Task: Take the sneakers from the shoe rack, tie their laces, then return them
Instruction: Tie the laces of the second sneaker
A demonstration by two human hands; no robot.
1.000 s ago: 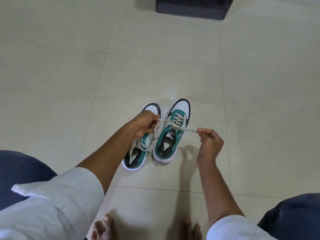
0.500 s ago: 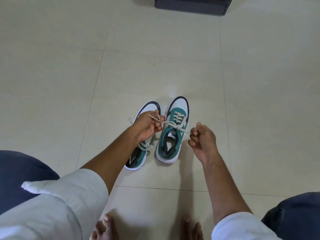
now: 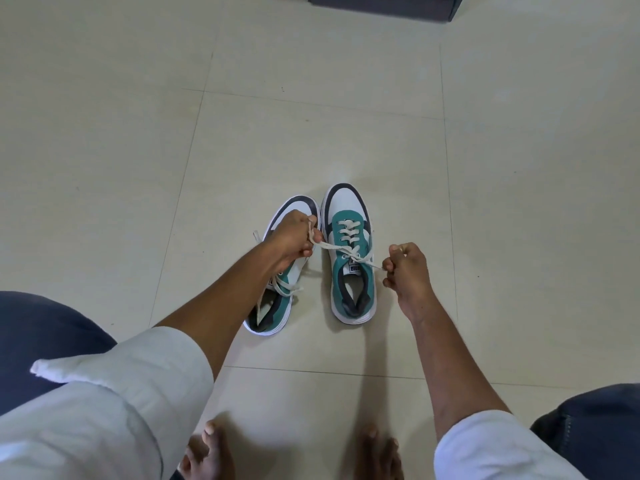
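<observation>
Two teal-and-white sneakers stand side by side on the tiled floor (image 3: 519, 202), toes pointing to the far side. The right sneaker (image 3: 351, 268) is the one being laced; the left sneaker (image 3: 277, 296) lies partly under the left forearm, its lace lying loosely across it.

The left hand (image 3: 292, 239) is closed around one end of the lace (image 3: 360, 259), above the left sneaker's toe. The right hand (image 3: 407, 268) is pinched shut on the other end, just right of the right sneaker's collar. Compared with half a second ago, the right hand is drawn further right and clear of the shoe, and the lace is pulled into a straighter, tauter line across the tongue. This is judged to be the first crossing being cinched down; no loops or bow are visible.

The dark shoe rack (image 3: 381, 6) stands well apart at the far edge. Tying of both sneakers and their return are not yet done.
</observation>
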